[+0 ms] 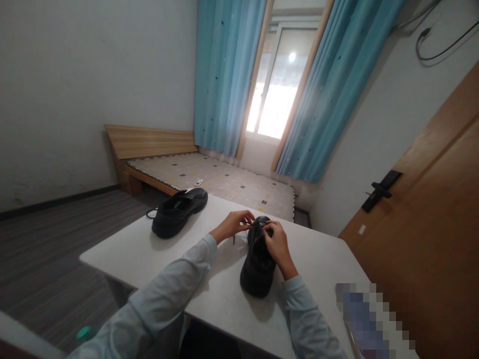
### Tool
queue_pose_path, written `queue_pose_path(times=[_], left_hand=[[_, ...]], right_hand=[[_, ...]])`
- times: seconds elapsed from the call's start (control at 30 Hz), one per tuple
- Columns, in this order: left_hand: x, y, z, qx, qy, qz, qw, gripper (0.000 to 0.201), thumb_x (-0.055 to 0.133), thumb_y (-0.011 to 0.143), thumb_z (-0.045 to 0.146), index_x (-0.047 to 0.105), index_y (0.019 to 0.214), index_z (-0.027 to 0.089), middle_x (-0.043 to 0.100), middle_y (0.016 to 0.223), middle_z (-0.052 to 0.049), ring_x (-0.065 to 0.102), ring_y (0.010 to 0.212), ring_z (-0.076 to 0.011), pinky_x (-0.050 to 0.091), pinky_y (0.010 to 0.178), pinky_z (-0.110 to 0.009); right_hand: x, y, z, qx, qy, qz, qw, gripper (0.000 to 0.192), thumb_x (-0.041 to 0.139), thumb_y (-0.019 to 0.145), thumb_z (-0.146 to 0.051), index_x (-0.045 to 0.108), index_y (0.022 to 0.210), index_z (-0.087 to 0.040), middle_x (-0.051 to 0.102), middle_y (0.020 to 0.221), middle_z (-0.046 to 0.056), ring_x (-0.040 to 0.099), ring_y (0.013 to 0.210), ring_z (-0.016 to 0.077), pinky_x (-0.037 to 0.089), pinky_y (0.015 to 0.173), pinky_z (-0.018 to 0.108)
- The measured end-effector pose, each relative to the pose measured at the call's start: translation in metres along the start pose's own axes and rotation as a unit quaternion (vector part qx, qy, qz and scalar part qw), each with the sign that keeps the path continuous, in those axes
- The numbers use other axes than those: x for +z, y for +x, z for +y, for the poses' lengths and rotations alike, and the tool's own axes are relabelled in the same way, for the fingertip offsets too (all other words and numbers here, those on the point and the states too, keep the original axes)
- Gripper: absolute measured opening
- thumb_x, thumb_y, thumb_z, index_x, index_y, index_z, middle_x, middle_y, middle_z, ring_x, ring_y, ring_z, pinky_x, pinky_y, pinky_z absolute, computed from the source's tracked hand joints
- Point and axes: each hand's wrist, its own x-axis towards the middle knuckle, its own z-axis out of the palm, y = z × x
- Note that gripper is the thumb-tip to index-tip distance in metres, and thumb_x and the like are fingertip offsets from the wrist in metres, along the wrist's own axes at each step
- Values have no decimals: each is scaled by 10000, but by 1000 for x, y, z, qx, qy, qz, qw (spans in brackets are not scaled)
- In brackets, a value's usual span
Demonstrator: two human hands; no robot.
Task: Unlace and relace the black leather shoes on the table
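Two pale blue sleeves reach forward from the bottom edge to the near black leather lace-up shoe (258, 264), which stands on the white rectangular table (322, 259) with its heel toward the camera. The right hand (279, 245) curls its grip against the shoe's right side and top, fingers closed at the laces. The left hand (232, 224) pinches together on a lace end just left of the shoe's toe. A second black leather shoe (178, 212) lies well apart near the table's far left edge.
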Motion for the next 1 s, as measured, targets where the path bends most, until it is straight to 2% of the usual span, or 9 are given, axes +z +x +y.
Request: queue_pose_path(times=[0.17,0.33,0.4,0.5,0.57,0.63,0.8,0.93,1.0], left_hand=[[-8,-1,-11,-12,140,16,990,232,579,691,46,629,889,155,627,828,-29,585,720,-123,468,692,-232],[-11,-4,-11,-95,245,121,957,117,556,759,145,657,815,160,608,849,-70,605,822,-195,481,759,-314],[-10,-2,-11,-126,210,145,959,106,564,767,174,657,813,155,616,822,-62,623,772,-180,495,745,-308],[-8,1,-9,-156,45,145,976,103,552,786,194,637,814,143,640,761,-36,645,649,-138,525,657,-262],[-6,3,-6,-159,-75,143,974,88,553,780,185,622,812,140,657,758,-28,662,639,-133,539,626,-242],[-4,3,-2,-141,-142,138,970,67,574,753,158,617,801,140,667,759,-27,677,699,-146,549,662,-245],[0,2,4,-75,-150,89,982,106,641,716,183,624,807,132,660,804,-43,671,756,-158,546,689,-255],[2,0,7,0,-124,40,991,125,639,738,228,638,813,128,616,920,-61,646,770,-127,536,673,-223],[3,-1,9,14,-96,33,995,113,610,761,225,643,816,132,607,924,-53,632,749,-107,527,658,-207]], right_hand=[[-6,0,-3,-2,4,18,1000,84,520,733,-177,542,659,-212,590,914,88,541,932,243,396,884,397],[-9,0,-1,5,2,59,998,65,487,757,-213,498,694,-218,593,869,76,543,872,226,415,826,372],[-9,0,0,12,5,76,997,66,482,761,-228,495,697,-218,597,858,74,544,858,222,424,809,369],[-12,1,-2,28,19,93,995,82,496,763,-268,514,708,-209,611,879,83,552,872,226,443,774,358],[-16,1,-5,45,34,109,992,110,507,765,-304,528,728,-203,624,897,91,565,870,228,456,739,346],[-22,3,-7,62,52,132,988,136,516,765,-330,533,744,-197,638,905,95,580,842,221,465,723,342],[-37,11,-2,90,142,182,969,186,534,773,-370,516,780,-185,636,928,92,607,789,186,492,737,356],[-46,16,4,95,251,221,938,219,569,768,-388,488,806,-188,617,908,49,630,706,140,516,738,361],[-50,18,5,95,293,238,921,227,589,764,-385,476,811,-193,613,895,24,647,687,130,524,743,359]])
